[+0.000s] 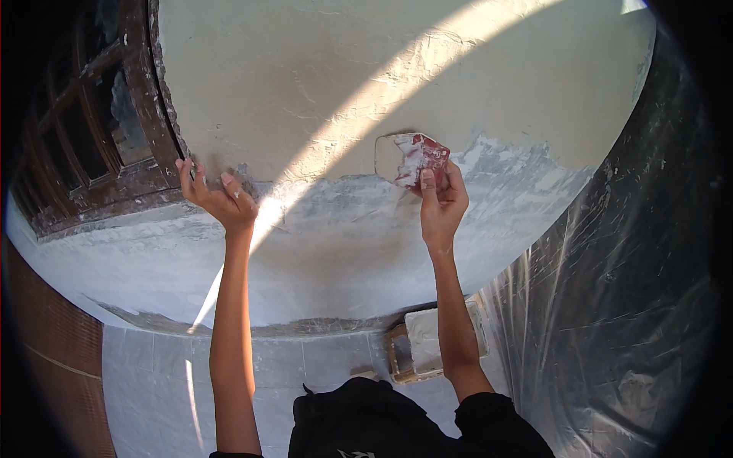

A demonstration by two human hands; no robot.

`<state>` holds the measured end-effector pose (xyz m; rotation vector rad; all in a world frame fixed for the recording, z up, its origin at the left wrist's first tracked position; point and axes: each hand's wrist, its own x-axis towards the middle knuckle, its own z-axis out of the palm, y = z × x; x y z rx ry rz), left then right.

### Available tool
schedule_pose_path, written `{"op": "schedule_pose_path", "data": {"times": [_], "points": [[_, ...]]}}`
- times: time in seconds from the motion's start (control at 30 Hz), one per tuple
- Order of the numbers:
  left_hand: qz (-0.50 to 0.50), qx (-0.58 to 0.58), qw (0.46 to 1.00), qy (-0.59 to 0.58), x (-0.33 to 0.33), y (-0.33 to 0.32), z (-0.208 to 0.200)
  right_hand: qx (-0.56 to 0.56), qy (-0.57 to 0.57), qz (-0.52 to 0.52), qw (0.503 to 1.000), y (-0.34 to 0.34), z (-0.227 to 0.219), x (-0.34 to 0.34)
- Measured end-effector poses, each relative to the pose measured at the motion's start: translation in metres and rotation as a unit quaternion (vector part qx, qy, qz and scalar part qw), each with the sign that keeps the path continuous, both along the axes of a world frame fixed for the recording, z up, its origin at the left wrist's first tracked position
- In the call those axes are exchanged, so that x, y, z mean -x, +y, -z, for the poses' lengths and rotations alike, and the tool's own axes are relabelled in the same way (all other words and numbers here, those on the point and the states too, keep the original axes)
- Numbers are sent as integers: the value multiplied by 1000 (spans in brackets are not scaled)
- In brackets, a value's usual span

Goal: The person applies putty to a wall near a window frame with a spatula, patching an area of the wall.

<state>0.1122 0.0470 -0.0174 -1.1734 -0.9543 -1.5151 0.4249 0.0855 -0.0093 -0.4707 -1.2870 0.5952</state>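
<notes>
My right hand [443, 206] pinches a red plastic scraper [436, 158], thumb on its near face. White putty is smeared over the scraper's left part. It is up against the wall [321, 99], near the line where the cream upper coat meets the whitish, streaked lower part. Just left of the scraper, a rounded square outline [387, 156] shows on the wall; I cannot tell what it is. My left hand [221, 202] is raised beside the lower corner of the window frame, fingers apart and holding nothing, with pale smears on its fingertips.
A brown wooden window frame [141, 84] with dark panes is at the upper left. Below the wall, a putty-smeared container [424, 343] rests on the grey tiled floor [305, 366]. Clear plastic sheeting [595, 305] hangs at the right. A sunlight band crosses the wall.
</notes>
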Motion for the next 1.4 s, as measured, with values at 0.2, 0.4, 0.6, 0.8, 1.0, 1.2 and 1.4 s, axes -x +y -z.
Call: {"op": "schedule_pose_path", "data": {"times": [0.2, 0.4, 0.6, 0.8, 1.0, 1.2, 1.4], "points": [[-24, 15, 1000, 3, 5, -7, -1, 35, 114, 28, 992, -25, -8, -12], [-10, 5, 1000, 2, 3, -3, -1, -43, 62, -62, 995, -37, -1, 57], [-5, 9, 1000, -7, 2, -4, 0, 1, 101, 12, 995, -27, 2, 43], [-12, 6, 1000, 3, 5, -8, -3, -24, 96, 15, 995, -43, -11, 31], [-14, 6, 1000, 8, 1, -4, -2, -21, 78, 10, 997, -21, -2, 42], [-31, 14, 999, 4, 4, -7, -1, 24, 128, 36, 991, -38, -2, 21], [-33, 12, 999, 5, -2, -1, -1, -22, 54, 8, 998, -22, 11, 45]]}}
